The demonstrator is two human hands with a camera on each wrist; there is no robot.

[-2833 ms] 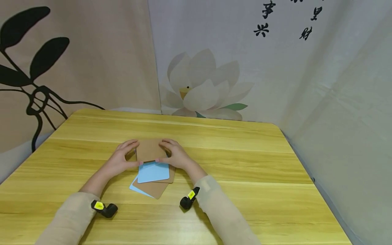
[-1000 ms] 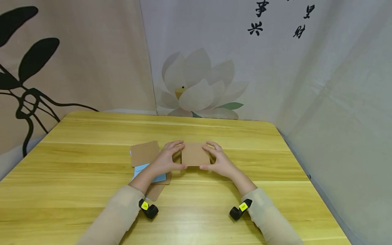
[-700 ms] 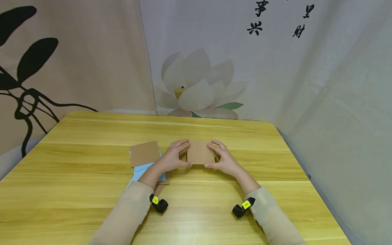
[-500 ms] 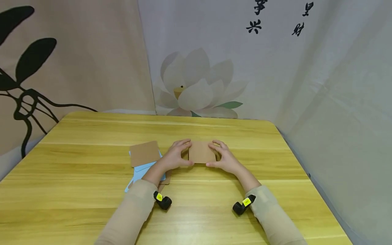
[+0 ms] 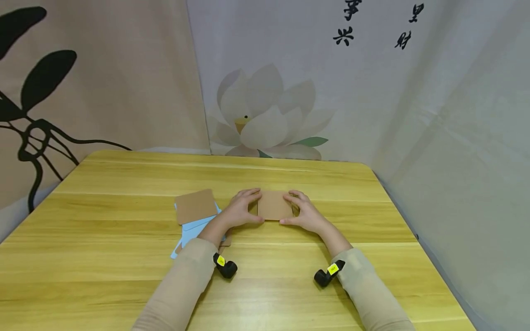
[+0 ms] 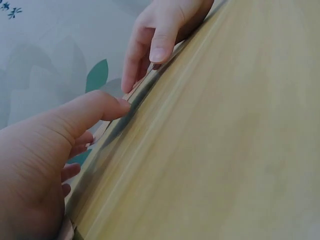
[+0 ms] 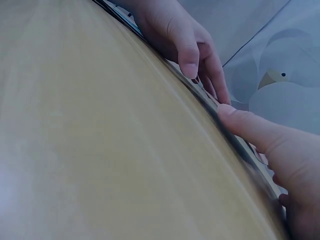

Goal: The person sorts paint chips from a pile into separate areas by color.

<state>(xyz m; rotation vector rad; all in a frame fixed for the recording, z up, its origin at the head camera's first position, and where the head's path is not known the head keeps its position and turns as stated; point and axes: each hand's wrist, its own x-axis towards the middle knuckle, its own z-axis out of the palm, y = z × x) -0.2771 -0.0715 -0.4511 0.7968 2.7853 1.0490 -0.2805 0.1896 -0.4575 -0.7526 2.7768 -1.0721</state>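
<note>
Up on the curtain [image 5: 285, 27], dark brushed characters, and four read clearly: 事, 兴, 里 and 财. Yellow labels sit on the black wrist cameras, one at the left [image 5: 227, 269], one at the right [image 5: 325, 278], their print too small to make out. And here's the action: a brown card [image 5: 274, 206] right between the two hands, over the middle of the desk [image 5: 124, 280]! Left hand [image 5: 242, 211] holds its left edge, fingers [image 5: 252, 194] at the far corner, thumb at the near one; right hand [image 5: 306, 214] mirrors that on the right edge. Whether the card touches the wood, I cannot tell. Beside the left forearm, a loose spread of brown and light-blue cards [image 5: 195, 207], overlapping, partly hidden by the sleeve [image 5: 178, 289].
</note>
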